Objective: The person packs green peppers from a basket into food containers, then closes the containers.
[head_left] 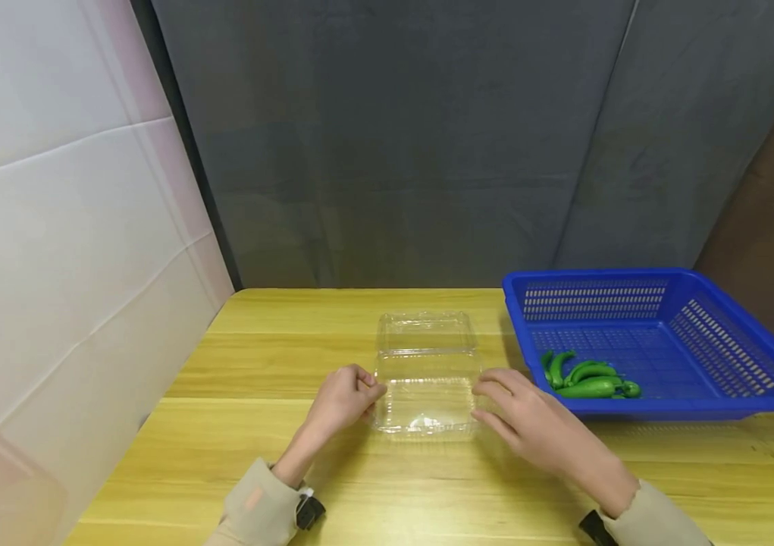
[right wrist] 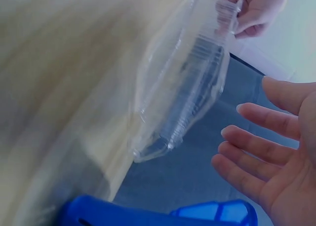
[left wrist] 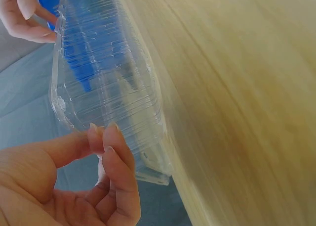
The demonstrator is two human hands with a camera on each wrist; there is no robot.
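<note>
A clear plastic clamshell box [head_left: 430, 398] lies opened out on the wooden table, its lid [head_left: 426, 334] folded back toward the far side. My left hand [head_left: 346, 397] pinches the left rim of the box between thumb and fingers, as the left wrist view shows up close [left wrist: 94, 174]. At the right side of the box is my right hand [head_left: 526, 417]. Its fingers [right wrist: 266, 152] are spread and fairly straight in the right wrist view, with nothing held. Whether its fingertips touch the box is hard to tell.
To the right stands a blue plastic basket [head_left: 632, 409] with slotted walls. Several green peppers [head_left: 587, 388] lie in its near left corner. A grey curtain [head_left: 387, 152] hangs behind the table [head_left: 277, 356], and a white cloth [head_left: 73, 227] hangs on the left.
</note>
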